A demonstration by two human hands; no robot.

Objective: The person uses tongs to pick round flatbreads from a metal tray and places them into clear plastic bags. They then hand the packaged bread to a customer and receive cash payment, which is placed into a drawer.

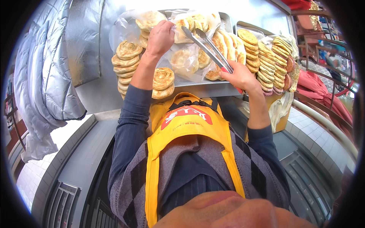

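Observation:
My left hand (161, 38) is closed on the edge of a clear plastic bag (182, 35) over the far part of a metal tray (196, 83). In my right hand (239, 76) are metal tongs (209, 47). Their tips point away from me, a little apart, beside the bag, with nothing plainly between them. Round flatbreads (195, 24) show at the bag; whether they are inside it or under it I cannot tell. Below my left hand stands a stack of spiral flatbreads (127, 61), with two more browned ones (163, 78) nearer me. Larger flatbreads (225, 45) lean in a row beside the tongs.
On the right, a second tray (251, 27) has several stacks of small flat cakes (266, 64). A silver quilted cover (57, 65) hangs at the left. Metal railings (322, 54) and red cloth (322, 91) are at the far right. The counter's metal edge (98, 95) runs before me.

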